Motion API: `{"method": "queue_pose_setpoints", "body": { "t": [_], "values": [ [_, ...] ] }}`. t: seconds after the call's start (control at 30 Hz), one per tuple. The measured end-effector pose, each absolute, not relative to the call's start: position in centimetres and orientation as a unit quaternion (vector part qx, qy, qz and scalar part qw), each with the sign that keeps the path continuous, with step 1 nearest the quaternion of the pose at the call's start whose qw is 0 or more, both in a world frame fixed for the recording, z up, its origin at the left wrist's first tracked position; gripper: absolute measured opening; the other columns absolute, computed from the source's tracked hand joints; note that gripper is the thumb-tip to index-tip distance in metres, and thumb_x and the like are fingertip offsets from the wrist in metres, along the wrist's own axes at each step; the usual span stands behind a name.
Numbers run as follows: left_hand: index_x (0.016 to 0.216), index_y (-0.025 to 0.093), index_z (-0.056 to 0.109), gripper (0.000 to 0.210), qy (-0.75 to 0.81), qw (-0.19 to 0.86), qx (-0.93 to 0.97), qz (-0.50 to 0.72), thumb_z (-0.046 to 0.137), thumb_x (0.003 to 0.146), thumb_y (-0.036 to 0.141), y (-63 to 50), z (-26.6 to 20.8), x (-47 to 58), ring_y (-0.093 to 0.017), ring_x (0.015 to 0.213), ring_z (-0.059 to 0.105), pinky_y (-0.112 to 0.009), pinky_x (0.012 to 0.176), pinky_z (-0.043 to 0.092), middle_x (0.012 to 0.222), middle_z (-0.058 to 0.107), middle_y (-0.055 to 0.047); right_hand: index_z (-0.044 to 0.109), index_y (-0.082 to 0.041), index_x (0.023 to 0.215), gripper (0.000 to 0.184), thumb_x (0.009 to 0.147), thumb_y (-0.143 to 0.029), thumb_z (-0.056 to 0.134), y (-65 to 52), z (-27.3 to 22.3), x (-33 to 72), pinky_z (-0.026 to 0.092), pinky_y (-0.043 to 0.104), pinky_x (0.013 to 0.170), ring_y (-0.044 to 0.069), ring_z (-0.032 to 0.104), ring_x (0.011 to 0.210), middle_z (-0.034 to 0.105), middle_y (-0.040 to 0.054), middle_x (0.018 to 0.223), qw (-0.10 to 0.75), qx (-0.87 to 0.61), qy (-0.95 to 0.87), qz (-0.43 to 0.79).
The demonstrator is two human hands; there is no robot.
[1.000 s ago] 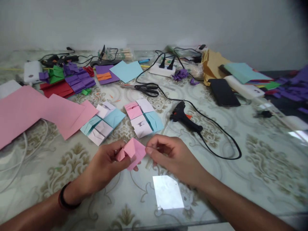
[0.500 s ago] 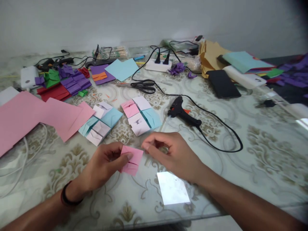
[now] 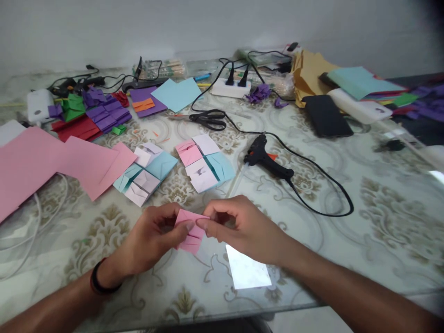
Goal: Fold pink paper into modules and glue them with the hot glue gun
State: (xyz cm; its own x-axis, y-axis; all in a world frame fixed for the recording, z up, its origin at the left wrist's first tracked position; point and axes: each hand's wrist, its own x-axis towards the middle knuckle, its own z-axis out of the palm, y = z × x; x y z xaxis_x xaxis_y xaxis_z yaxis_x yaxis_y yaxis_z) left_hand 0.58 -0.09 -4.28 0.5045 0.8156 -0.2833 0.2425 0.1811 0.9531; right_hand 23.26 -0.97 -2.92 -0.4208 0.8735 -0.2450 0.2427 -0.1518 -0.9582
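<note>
A small folded pink paper square (image 3: 191, 243) is pinched between the thumb and fingers of my left hand (image 3: 152, 238). My right hand (image 3: 239, 226) grips the square's right edge, thumb and fingertips closed on it. Just beyond my hands lie two folded paper pieces: one of white and light blue squares (image 3: 147, 173), the other of pink, white and light blue squares (image 3: 204, 164). A black glue gun (image 3: 268, 159) rests on its side to the right of them, its cord looping toward the right.
Pink sheets (image 3: 86, 164) spread over the left side. Scissors (image 3: 208, 119) lie behind the folded pieces, with a white power strip (image 3: 231, 88) farther back. A black phone (image 3: 328, 115) sits at the right. Purple, green and red folded papers (image 3: 107, 113) are piled at the back left.
My right hand has moved left and taken hold of the pink paper square's right edge; before, it was apart from it. My left hand keeps its pinch. The view has shifted slightly.
</note>
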Motion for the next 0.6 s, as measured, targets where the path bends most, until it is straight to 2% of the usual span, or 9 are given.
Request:
{"method": "queue_pose_setpoints", "body": {
  "t": [0.1,0.3,0.47,0.6],
  "values": [
    [0.076,0.017,0.061,0.036,0.45,0.62,0.603,0.222,0.064,0.098,0.045,0.0,-4.31,0.43,-0.011,0.061,0.044,-0.023,0.055,0.034,0.066,0.052,0.003,0.065,-0.018,0.073,0.03,0.092,-0.039,0.076,-0.78,-3.05,23.51,0.034,0.024,0.052,0.011,0.047,0.058,0.056,-0.0031,0.063,0.271,-0.469,-0.591,0.598],
    [0.078,0.016,0.064,0.033,0.44,0.606,0.635,0.19,0.063,0.099,0.042,0.21,-4.28,0.28,-0.012,0.067,0.046,-0.024,0.059,0.037,0.07,0.054,0.002,0.062,-0.018,0.073,0.027,0.093,-0.033,0.073,-0.75,-3.22,23.5,0.032,0.023,0.051,0.01,0.044,0.058,0.053,-0.0044,0.064,0.282,-0.46,-0.594,0.596],
    [0.082,0.016,0.067,0.034,0.439,0.608,0.63,0.204,0.062,0.1,0.044,0.13,-4.26,0.36,-0.013,0.069,0.049,-0.025,0.062,0.039,0.073,0.057,0.002,0.051,-0.019,0.066,0.037,0.092,-0.032,0.073,-0.78,-3.06,23.39,0.026,0.023,0.048,0.008,0.037,0.054,0.044,-0.0068,0.057,0.251,-0.459,-0.617,0.588],
    [0.088,0.016,0.071,0.028,0.417,0.641,0.607,0.216,0.063,0.101,0.04,0.32,-4.15,0.38,-0.015,0.076,0.058,-0.026,0.07,0.046,0.081,0.067,-0.001,0.05,-0.019,0.066,0.038,0.096,-0.036,0.067,-0.67,-3.13,23.62,0.028,0.024,0.05,0.009,0.04,0.055,0.045,-0.0057,0.06,0.268,-0.466,-0.617,0.575]
  ]
}}
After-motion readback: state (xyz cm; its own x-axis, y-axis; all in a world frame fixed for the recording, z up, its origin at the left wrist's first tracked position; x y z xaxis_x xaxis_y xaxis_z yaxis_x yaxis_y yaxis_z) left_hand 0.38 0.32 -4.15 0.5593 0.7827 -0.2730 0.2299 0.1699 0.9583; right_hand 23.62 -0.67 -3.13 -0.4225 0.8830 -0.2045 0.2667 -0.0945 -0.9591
